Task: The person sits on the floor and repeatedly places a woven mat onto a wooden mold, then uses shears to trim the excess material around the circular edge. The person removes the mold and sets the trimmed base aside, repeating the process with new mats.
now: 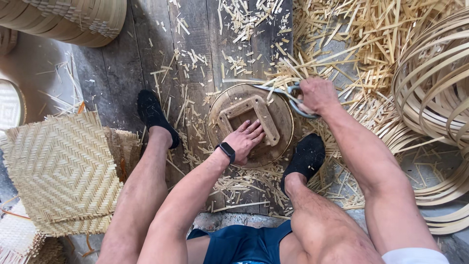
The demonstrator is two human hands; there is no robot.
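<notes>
Left hand point(245, 139) — open, fingers spread flat — presses on a round bamboo tray point(250, 124) lying on the plank floor point(127, 73) between the feet. Right hand point(316, 94) is closed around the handles of scissors point(286, 95), blades at the tray's far rim. The tray shows a square wooden frame point(249, 117) — bamboo offcuts point(337, 44) lie around it.

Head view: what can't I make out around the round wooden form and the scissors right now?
- Round wooden form: the part under the left hand is hidden.
- Scissors: handles covered by the right hand; what lies between the blades is too small to tell.
- Bamboo strip coils: cut off by the right edge.
- Woven mats: lower ones hidden under the top one.
</notes>
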